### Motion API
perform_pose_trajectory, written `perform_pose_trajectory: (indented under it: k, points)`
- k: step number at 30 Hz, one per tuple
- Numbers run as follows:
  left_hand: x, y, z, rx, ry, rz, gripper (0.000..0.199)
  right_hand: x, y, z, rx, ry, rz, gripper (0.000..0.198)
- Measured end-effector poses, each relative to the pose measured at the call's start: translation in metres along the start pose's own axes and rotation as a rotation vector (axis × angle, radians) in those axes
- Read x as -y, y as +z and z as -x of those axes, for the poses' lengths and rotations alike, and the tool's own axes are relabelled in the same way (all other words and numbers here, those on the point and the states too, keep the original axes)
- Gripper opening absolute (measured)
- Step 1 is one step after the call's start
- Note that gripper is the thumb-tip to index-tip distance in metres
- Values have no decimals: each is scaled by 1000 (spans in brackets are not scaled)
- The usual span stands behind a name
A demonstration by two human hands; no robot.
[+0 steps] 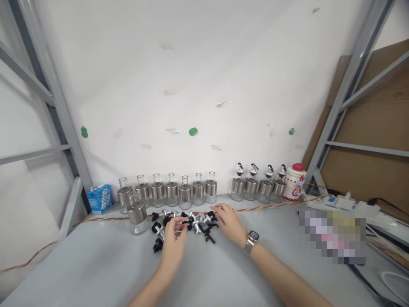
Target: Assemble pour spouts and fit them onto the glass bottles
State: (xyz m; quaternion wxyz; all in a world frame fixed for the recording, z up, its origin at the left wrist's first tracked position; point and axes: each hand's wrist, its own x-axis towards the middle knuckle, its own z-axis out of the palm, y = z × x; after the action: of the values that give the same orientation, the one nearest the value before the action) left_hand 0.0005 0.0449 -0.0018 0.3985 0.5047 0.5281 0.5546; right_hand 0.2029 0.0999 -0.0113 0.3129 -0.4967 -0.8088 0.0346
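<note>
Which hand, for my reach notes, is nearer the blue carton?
Left. The left hand, at the pourer spouts, is right of the carton; the right hand, at their right edge, is farther right.

One head-worn view — forward and down, near above the table (207, 277), facing the wall (194, 81)

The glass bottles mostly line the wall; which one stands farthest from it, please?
The spoutless bottle just before the leftmost bottle; it alone stands forward of the row.
</note>
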Motion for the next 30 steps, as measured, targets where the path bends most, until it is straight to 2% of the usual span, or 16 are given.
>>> perform_pose_trajectory:
  k: [4,10,19,23,26,28,30]
  points:
    - [2,0,-1,-23,-5,3,18,-2,6,1,80,-33,-88,31]
    - [4,0,-2,-27,-4,16,16,-9,12,-1,94,-33,-195,35]
    - [7,1,-2,-10,11,-3,15,-11,18,0,9,89,-344,25]
    - [9,0,-2,1,14,-11,17,-12,16,-2,-81,161,-405,14]
    - [9,0,-2,8,16,-29,18,-16,11,-7,-153,251,-462,19]
    - [9,1,-2,5,15,-34,18,-17,7,-9,-140,300,-522,23]
    - [9,1,-2,2,16,-36,18,-16,3,-10,-45,325,-601,25]
